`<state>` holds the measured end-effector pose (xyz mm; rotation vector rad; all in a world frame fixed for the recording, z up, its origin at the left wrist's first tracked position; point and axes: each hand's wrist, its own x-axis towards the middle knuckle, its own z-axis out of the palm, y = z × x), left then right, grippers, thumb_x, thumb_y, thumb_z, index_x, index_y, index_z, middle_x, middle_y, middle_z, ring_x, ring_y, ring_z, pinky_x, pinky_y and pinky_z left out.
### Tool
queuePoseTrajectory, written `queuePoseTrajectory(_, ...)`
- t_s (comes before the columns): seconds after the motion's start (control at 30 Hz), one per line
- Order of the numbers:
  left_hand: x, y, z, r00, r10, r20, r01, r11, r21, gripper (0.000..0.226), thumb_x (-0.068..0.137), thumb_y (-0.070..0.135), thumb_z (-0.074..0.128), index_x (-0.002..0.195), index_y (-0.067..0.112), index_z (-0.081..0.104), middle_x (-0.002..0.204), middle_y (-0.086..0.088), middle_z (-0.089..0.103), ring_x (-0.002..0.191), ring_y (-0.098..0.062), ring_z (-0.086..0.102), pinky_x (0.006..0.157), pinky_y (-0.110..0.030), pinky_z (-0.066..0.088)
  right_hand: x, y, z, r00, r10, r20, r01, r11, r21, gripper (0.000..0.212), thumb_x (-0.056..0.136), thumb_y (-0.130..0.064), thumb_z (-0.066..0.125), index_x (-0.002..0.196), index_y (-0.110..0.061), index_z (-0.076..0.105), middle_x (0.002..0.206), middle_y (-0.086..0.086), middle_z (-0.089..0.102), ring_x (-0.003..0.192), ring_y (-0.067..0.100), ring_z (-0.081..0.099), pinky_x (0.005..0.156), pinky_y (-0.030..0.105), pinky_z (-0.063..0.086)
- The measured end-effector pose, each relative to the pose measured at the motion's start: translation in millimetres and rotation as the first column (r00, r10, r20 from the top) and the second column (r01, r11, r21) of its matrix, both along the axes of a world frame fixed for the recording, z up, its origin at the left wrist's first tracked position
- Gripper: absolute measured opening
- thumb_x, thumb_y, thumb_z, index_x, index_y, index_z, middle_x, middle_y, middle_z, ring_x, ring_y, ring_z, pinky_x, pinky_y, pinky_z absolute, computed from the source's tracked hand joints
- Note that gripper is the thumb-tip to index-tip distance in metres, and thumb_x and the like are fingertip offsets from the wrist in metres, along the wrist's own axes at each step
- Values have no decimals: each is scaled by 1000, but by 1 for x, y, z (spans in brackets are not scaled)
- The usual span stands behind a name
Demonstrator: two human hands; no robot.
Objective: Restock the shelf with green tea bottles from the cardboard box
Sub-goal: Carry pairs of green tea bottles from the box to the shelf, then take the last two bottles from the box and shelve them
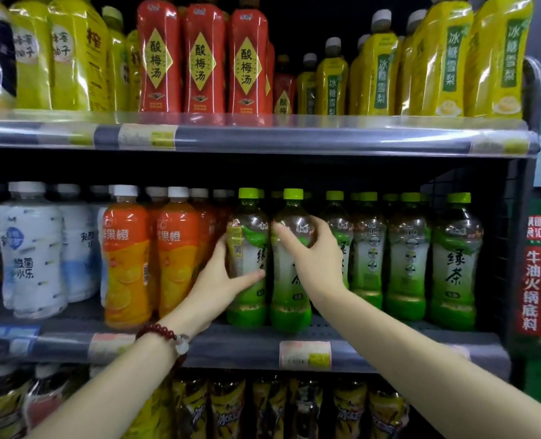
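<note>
1. The left hand point(223, 282) wraps a green tea bottle point(247, 264) at the middle shelf point(231, 343); thumb across the label, fingers curled behind, likely to nudge it into line.
2. The right hand point(313, 255) grips the neighbouring green tea bottle point(289, 299); both bottles stand upright at the shelf's front edge.
3. More green tea bottles point(456, 264) fill the row rightward; orange juice bottles point(126, 264) stand just left; no cardboard box is in view.

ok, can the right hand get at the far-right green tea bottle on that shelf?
Probably yes. The right hand grips another green tea bottle, but the far-right bottle stands at the shelf front, unobstructed.
</note>
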<state>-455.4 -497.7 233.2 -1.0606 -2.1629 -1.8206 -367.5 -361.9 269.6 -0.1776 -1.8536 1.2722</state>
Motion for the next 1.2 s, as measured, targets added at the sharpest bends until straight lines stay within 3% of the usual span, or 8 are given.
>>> queuePoseTrajectory(0.07,0,-5,-16,997,-22,80,25,999,-44,65,71,33,77,128,30,46,118,13,60,118,-13,56,105,-41,44,5,-1,-20,998,1,63,-4,999,49,81,83,-47,68,150,-21,29,151,-3,41,133,13,41,106,32,34)
queuePoseTrajectory(0.23,0,-7,-15,994,-46,98,51,998,-46,47,76,22,75,116,32,52,108,16,63,110,-9,60,101,-39,48,11,2,-39,987,-40,154,23,994,109,77,85,-45,67,148,-15,35,135,3,56,94,7,47,85,22,38)
queuePoseTrajectory(0.4,2,-11,-11,998,64,-3,-63,975,-212,57,73,42,74,123,31,50,123,8,62,117,-15,58,105,-45,43,16,2,-44,969,-80,233,34,980,195,76,82,-39,73,144,-10,40,128,2,60,112,16,56,86,16,40)
queuePoseTrajectory(0.53,14,-11,5,954,225,-199,-297,808,-509,61,82,50,62,129,16,46,127,-2,60,113,-20,58,95,-31,48,26,10,-39,943,-93,320,-12,950,312,58,82,-34,74,128,-9,51,95,-10,54,90,8,55,56,2,35)
queuePoseTrajectory(0.67,45,-6,12,796,319,-514,-599,536,-595,47,84,50,58,107,8,54,89,-2,51,79,-17,51,66,-27,44,37,25,-38,911,-140,387,-51,894,445,51,85,-32,72,127,-8,56,110,2,66,102,18,62,81,17,46)
queuePoseTrajectory(0.87,96,17,17,683,362,-634,-728,403,-555,32,86,44,57,97,14,56,98,-5,58,94,-25,59,80,-38,50,71,65,-43,885,-245,395,-60,783,619,42,86,-28,68,125,-13,60,122,9,65,115,25,58,95,39,51)
queuePoseTrajectory(1.03,130,71,17,783,237,-575,-593,561,-578,33,83,40,62,105,15,60,106,-7,63,97,-25,61,77,-33,51,122,119,-41,872,-316,374,-3,760,650,37,83,-28,69,115,-12,64,115,9,68,111,26,61,91,39,53)
queuePoseTrajectory(1.2,176,156,5,848,0,-530,-377,704,-602,43,84,38,62,119,12,58,121,-8,61,114,-26,55,91,-35,49,193,190,-48,817,-430,384,89,752,653,29,75,-22,68,100,-8,68,101,11,72,99,29,66,81,42,55)
